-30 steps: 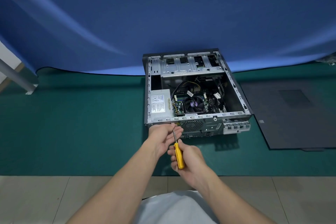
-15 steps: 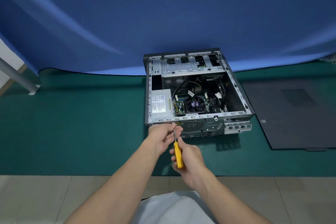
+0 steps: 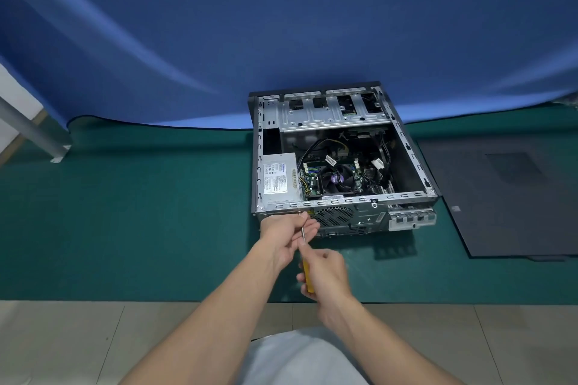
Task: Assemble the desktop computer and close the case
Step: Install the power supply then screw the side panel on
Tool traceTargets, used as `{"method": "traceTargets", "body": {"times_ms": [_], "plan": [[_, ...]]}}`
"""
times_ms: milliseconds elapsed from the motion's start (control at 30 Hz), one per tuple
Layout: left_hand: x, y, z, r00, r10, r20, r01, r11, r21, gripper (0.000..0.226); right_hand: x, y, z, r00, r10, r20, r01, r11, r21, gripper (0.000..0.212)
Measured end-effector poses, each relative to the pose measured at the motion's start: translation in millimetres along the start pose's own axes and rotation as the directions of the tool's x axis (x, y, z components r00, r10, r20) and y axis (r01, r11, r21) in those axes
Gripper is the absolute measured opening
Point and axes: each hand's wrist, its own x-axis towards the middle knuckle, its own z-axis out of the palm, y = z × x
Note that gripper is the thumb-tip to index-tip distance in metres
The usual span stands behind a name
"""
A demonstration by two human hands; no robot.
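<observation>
The open computer case (image 3: 409,151) lies flat on the green mat, its inside showing a silver power supply (image 3: 279,178), a CPU fan (image 3: 339,180) and cables. A yellow-handled screwdriver (image 3: 308,275) points at the case's near rear panel, its tip at the upper left corner by the power supply. My right hand (image 3: 325,275) is closed round the yellow handle. My left hand (image 3: 289,236) pinches the metal shaft close to the tip, resting against the rear panel. The dark side panel (image 3: 513,197) lies flat on the mat to the right of the case.
A blue cloth backdrop (image 3: 281,40) hangs right behind the case. A grey metal leg (image 3: 34,131) stands at the far left. The green mat (image 3: 125,212) ends at a tiled floor (image 3: 78,337) near me.
My right hand has turned over the handle, now covering more of it. The left hand and screwdriver tip stay at the same spot on the rear panel.
</observation>
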Motion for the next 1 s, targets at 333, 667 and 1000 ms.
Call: {"method": "traceTargets", "body": {"times_ms": [333,667,1000], "plan": [[-0.3,3.2,-7.1,0.996,-0.029,0.086,0.035,0.997,-0.068,0.03,4.3,0.1,2.1,0.94,0.082,0.332,-0.246,0.838,0.488,0.029],[-1.5,10.1,-3.2,0.996,-0.059,0.073,0.062,0.998,-0.034,0.031,-2.0,4.6,7.8,0.977,-0.211,-0.012,0.198,0.934,-0.299,0.037],[2.2,16.4,-14.4,0.993,-0.105,0.06,0.103,0.994,0.03,0.045,14.7,10.2,17.2,0.937,-0.345,-0.06,0.238,0.754,-0.612,0.043]]}}
